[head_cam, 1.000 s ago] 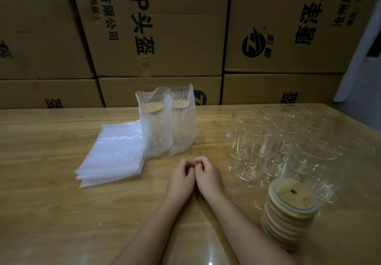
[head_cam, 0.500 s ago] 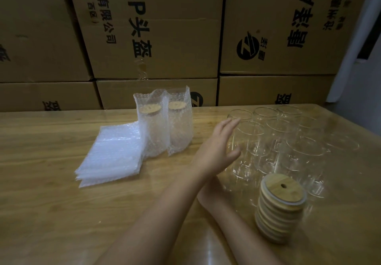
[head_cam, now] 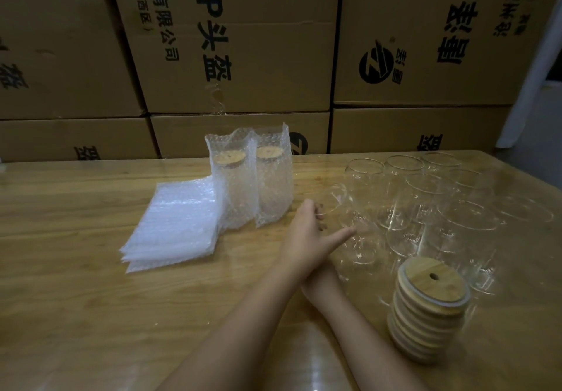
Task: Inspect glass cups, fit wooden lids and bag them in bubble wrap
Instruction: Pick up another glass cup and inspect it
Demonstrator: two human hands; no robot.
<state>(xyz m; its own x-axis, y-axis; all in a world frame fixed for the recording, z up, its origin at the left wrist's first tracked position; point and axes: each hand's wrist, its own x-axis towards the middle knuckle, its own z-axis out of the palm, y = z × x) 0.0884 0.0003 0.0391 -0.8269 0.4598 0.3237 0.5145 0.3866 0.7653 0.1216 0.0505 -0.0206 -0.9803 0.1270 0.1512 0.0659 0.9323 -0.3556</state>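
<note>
One glass cup point(head_cam: 336, 208) is leaning in the left hand point(head_cam: 304, 235) grip, left of and beyond the lid stack point(head_cam: 428, 308). Probably light, slick, brittle: mid-wall is looking safer than rim. Can't tell the right hand point(head_cam: 317, 285) grip.

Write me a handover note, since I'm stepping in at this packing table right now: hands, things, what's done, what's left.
Left hand grips a tilted glass cup at the cluster's near-left edge.
Right hand lies mostly hidden under the left forearm; state unclear.
Done: two bagged cups, lidded, stand mid-table.
Left: bare cups on the right, lid stack in front of them, bubble bags on the left.
</note>
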